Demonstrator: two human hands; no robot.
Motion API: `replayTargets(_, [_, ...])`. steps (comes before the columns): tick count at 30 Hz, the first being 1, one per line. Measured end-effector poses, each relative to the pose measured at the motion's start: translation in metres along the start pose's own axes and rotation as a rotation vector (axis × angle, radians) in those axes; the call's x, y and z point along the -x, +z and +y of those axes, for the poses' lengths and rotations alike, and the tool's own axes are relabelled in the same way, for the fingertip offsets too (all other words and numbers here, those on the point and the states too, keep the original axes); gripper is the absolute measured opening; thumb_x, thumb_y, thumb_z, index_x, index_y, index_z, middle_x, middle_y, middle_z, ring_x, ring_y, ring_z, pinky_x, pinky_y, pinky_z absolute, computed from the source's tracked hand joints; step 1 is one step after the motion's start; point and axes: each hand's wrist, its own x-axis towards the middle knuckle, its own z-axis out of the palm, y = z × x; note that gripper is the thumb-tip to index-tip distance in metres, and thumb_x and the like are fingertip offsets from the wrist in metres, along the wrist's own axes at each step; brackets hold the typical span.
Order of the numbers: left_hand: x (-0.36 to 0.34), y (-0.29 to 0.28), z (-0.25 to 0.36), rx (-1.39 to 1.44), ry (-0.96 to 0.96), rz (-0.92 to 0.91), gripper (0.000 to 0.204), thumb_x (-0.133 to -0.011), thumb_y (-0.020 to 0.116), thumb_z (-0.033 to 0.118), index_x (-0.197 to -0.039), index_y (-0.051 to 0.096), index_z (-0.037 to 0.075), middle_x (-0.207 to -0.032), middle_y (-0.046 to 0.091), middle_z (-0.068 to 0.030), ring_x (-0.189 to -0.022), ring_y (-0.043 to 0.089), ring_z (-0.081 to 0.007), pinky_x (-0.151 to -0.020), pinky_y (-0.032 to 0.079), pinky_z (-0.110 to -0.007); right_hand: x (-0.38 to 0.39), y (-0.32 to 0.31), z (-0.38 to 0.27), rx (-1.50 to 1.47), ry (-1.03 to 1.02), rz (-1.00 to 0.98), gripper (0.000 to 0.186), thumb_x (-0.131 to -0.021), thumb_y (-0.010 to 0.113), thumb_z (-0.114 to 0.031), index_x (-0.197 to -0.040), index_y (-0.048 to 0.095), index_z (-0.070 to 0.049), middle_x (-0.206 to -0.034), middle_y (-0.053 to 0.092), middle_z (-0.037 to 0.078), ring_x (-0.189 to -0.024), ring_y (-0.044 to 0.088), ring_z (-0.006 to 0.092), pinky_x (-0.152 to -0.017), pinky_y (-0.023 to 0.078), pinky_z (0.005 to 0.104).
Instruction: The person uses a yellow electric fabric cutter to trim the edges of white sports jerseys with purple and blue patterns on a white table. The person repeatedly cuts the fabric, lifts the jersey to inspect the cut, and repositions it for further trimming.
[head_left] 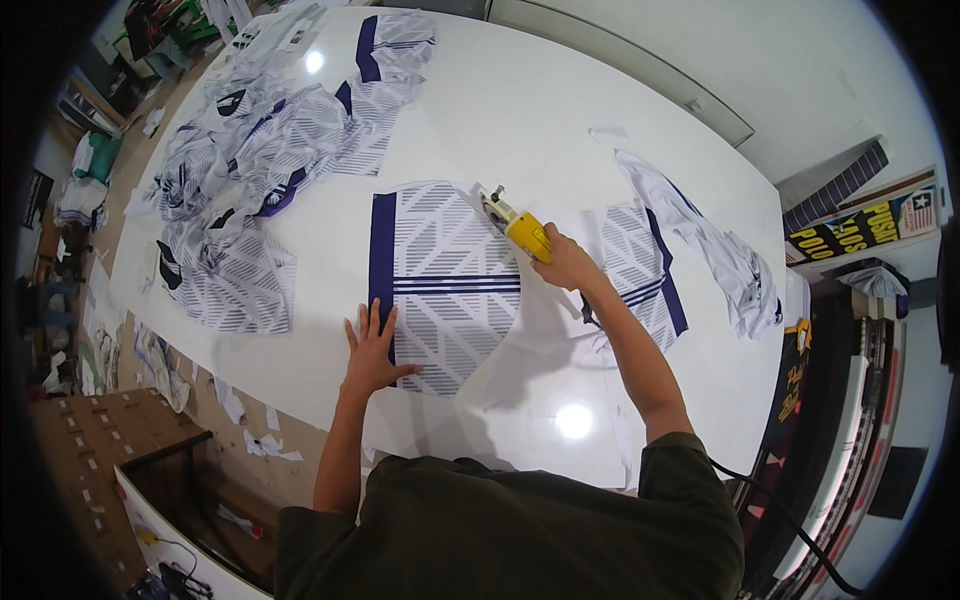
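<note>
A patterned white and grey fabric piece (440,335) lies flat on the white table, with a navy band along its left edge and dark stripes across it. My left hand (372,350) rests on its lower left part, fingers spread over the navy band. In my right hand (570,262) is a yellow electric fabric cutter (528,236), its metal head at the fabric's upper right edge. A second patterned piece (630,245) with a navy edge lies right of the cutter, partly hidden by my right forearm.
The white table (520,90) carries a heap of patterned fabric pieces (250,150) at the far left and a crumpled white strip (715,250) at the right. A black cable (790,515) runs off at lower right. Scraps (268,445) litter the floor at left, near a brown box (100,470).
</note>
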Motion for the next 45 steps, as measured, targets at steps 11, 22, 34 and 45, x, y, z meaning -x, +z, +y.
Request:
replayTargets(11, [-0.001, 0.000, -0.003, 0.051, 0.012, 0.024, 0.131, -0.060, 0.090, 0.061, -0.164, 0.025, 0.015, -0.171, 0.007, -0.0221, -0.158, -0.002, -0.0441, -0.121, -0.003, -0.069, -0.038, -0.007, -0.030, 0.033, -0.046, -0.019, 0.060, -0.084, 0.072, -0.025, -0.128, 0.041, 0.001, -0.103, 0.069, 0.033, -0.096, 0.068, 0.0487, -0.085, 0.055, 0.0509])
replayTargets(22, [0.000, 0.002, -0.007, 0.041, 0.015, 0.021, 0.132, -0.060, 0.089, 0.063, -0.165, 0.023, 0.016, -0.171, 0.006, -0.0214, -0.158, 0.000, -0.0443, -0.121, -0.001, -0.069, -0.078, -0.004, -0.067, 0.010, 0.013, -0.030, 0.064, -0.082, 0.068, -0.025, -0.132, 0.040, 0.003, -0.102, 0.069, 0.033, -0.094, 0.069, 0.0476, -0.083, 0.056, 0.0510])
replayTargets(34, [0.033, -0.029, -0.122, -0.292, -0.379, 0.184, 0.113, -0.069, 0.089, 0.037, -0.162, 0.029, 0.016, -0.168, 0.018, -0.0225, -0.156, 0.012, -0.0450, -0.120, 0.006, -0.072, -0.062, 0.010, -0.097, -0.040, 0.104, 0.123, 0.066, -0.083, 0.068, -0.031, -0.134, 0.042, 0.003, -0.107, 0.068, 0.034, -0.098, 0.069, 0.0488, -0.085, 0.056, 0.0531])
replayTargets(45, [0.020, -0.004, -0.075, 0.039, -0.228, 0.016, 0.141, -0.053, 0.089, 0.070, -0.166, 0.019, 0.022, -0.173, -0.002, -0.0174, -0.156, -0.009, -0.0481, -0.112, 0.002, -0.082, 0.160, 0.082, -0.059, -0.029, 0.070, 0.106, 0.060, -0.088, 0.070, -0.027, -0.131, 0.041, 0.002, -0.107, 0.066, 0.035, -0.094, 0.067, 0.0522, -0.079, 0.055, 0.0565])
